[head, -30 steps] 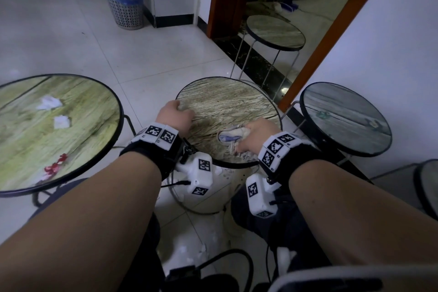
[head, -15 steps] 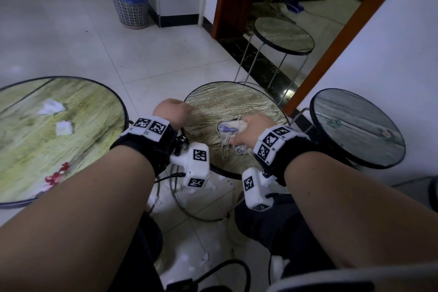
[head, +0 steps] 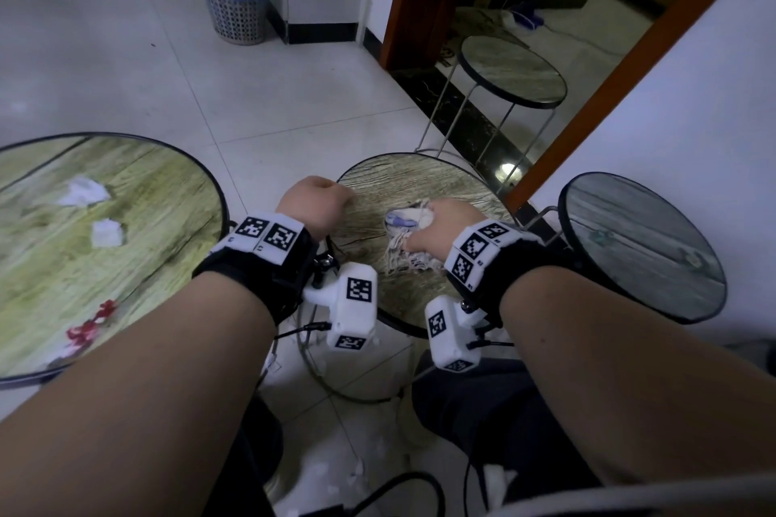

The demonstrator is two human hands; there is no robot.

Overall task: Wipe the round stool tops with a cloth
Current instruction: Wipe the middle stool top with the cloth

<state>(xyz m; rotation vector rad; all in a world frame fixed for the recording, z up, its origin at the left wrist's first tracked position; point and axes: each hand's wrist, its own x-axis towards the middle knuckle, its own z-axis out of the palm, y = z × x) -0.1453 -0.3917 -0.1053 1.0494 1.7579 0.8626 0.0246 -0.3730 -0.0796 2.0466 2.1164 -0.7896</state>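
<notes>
On the middle stool (head: 403,180), right hand (head: 445,229) grips the cloth (head: 405,241); left hand (head: 315,204) clasps its rim.

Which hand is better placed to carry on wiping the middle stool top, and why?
The right hand: it presses the cloth onto the middle stool top, while the left hand grips its edge.

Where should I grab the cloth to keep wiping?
Take the cloth by its bunched middle, coming from above, as the right hand does. It lies crumpled on the stool top, with loose fringe trailing toward the near edge. A grip on the fringe would probably just drag threads.
</notes>
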